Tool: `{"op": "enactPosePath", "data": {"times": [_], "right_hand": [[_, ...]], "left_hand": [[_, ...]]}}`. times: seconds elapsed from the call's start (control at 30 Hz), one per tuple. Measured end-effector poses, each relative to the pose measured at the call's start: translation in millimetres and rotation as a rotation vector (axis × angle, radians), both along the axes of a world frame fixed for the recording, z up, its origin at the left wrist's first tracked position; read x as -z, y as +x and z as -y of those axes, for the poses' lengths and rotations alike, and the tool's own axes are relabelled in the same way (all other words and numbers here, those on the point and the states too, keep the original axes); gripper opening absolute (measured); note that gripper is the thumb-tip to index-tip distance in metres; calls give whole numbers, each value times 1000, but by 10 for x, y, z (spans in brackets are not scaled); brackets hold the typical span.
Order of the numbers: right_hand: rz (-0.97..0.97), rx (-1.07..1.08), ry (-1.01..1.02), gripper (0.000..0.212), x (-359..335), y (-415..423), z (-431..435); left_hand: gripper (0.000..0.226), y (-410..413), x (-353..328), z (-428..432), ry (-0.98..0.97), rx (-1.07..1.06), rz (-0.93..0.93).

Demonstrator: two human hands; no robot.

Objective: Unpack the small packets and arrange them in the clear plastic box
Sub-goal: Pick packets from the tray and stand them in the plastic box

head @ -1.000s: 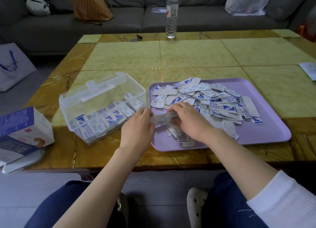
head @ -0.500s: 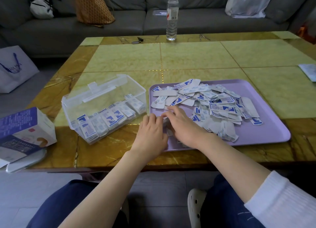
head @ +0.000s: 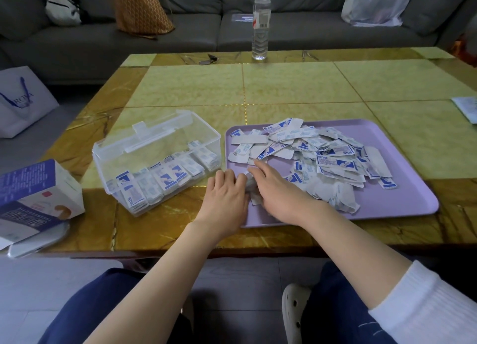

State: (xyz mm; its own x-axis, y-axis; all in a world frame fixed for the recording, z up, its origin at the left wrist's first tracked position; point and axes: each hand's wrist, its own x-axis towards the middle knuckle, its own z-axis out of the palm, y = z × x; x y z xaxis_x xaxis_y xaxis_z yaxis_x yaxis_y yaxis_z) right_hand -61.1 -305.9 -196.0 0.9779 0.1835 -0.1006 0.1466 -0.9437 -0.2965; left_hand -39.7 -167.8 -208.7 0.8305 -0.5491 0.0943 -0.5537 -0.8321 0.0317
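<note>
- Nearest: knees in blue trousers, one white shoe [head: 294,310] between them, white sleeve [head: 428,307] pushed up on the right arm
- left hand [head: 227,196] sits at the near-left corner of the purple tray [head: 402,188], fingers curled in against a small bunch of packets [head: 249,182]
- right hand [head: 278,188] lies palm down on the other side of that bunch, touching it, index finger stretched forward, thumb hidden; can't tell whether it grips or just rests
- The bunch is wedged between the two hands, right over the tray's left edge
- loose packets [head: 330,157]: white and blue, heaped unsorted over the middle and far-left part of the tray; tray's right side is bare purple
- clear plastic box [head: 204,129] stands on the table [head: 296,85] just left of the tray, set at an angle, lid up at the back
- boxed packets [head: 160,178] stand on edge in a row along the near wall of the box; far part of it holds none
- cardboard box [head: 36,196], blue and white, tipped at the table's near-left corner, well apart from the hands
- paper bag [head: 20,103], white, on the floor left of the table
- sheet of paper [head: 467,108] at the table's right edge, partly cut off
- water bottle [head: 261,26] upright at the table's far edge, small dark item [head: 209,58] to its left
- sofa [head: 193,33], grey, behind the table, with an orange bag [head: 140,8] and a plastic bag [head: 376,5] on it
</note>
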Motion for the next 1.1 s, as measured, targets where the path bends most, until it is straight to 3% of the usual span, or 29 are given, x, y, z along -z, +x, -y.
{"op": "enactPosePath", "data": {"times": [0.17, 0.4, 0.83, 1.1], "right_hand": [[166, -15, 41, 49, 34, 43, -4], [503, -85, 69, 14, 12, 12, -26], [559, -178, 160, 23, -295, -175, -500], [686, -172, 111, 13, -536, -126, -919]], "left_hand": [[23, -18, -4, 17, -41, -49, 3], [23, -45, -207, -165, -244, -38, 78], [2, -200, -426, -701, -431, -103, -27], [5, -244, -596, -1138, -598, -97, 86]]}}
